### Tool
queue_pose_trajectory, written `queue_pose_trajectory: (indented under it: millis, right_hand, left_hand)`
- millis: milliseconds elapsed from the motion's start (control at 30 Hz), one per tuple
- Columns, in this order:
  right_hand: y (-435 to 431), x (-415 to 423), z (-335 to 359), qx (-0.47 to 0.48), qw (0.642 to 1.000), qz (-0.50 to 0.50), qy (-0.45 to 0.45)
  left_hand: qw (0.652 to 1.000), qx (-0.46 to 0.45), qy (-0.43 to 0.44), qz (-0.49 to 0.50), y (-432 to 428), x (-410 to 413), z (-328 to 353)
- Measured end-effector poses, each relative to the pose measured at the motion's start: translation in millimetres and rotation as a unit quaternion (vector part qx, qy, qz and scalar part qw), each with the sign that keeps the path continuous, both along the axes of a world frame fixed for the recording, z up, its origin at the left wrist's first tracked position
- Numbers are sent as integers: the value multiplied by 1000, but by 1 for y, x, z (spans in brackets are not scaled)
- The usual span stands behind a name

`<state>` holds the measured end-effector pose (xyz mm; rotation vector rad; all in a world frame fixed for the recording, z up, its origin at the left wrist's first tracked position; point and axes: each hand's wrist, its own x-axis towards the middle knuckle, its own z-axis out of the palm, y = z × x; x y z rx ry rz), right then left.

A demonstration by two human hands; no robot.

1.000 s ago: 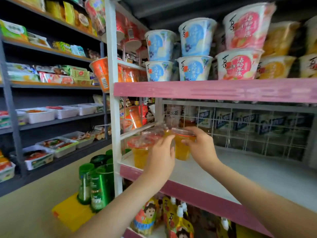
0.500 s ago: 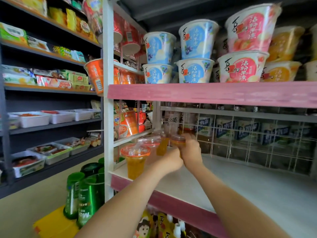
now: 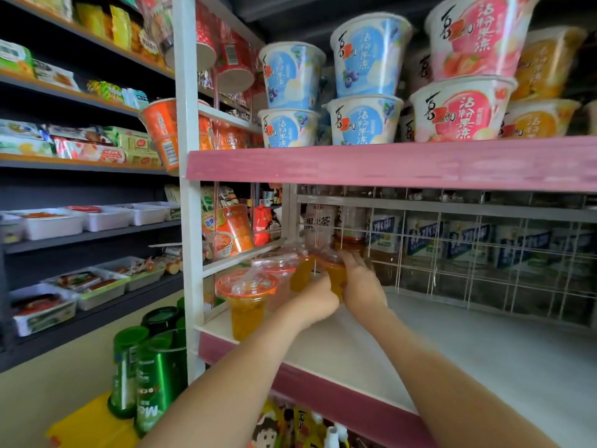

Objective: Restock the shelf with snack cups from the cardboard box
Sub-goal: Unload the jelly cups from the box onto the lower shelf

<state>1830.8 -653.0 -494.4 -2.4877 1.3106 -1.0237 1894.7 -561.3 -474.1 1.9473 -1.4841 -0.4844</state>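
Both arms reach deep into the middle shelf [image 3: 484,344], a pale board with a pink front edge. My right hand [image 3: 361,282] grips an orange jelly snack cup [image 3: 334,273] near the wire back. My left hand [image 3: 318,300] touches the same cup from the left; its fingers are hidden behind the knuckles. A row of matching clear-lidded orange cups runs toward the front left: one at the shelf's front corner [image 3: 247,302], one behind it [image 3: 276,270] and another farther back [image 3: 302,270]. The cardboard box is out of view.
A wire grid [image 3: 484,253] backs the shelf, with packets behind it. The upper pink shelf [image 3: 387,163] carries stacked blue, pink and orange tubs. Green cans [image 3: 151,373] stand on a yellow crate at lower left. Dark shelves of packets and trays line the left wall.
Both hands have pushed the snack cup from the shelf's front to the back, beside the wire grid. The camera has moved closer and lower.
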Motion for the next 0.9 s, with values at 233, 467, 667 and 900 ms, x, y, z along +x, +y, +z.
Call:
queue_pose_trajectory:
  millis: [233,467,667,900]
  right_hand:
    - [55,-7,22,-111,994,19,6]
    - [218,-2,0,-124,964,221,-76]
    - [342,60,-69,-130,923,350,-90]
    - [471,126,-151,-66,866,495,25]
  left_hand:
    - [969,-139,-199,41,66,-1,-5]
    - [948,-292,-120,50,239,27,-42]
    - [947,-250,-87,180,365,60,-125]
    - [937,-113,-87,318,473,107,-189]
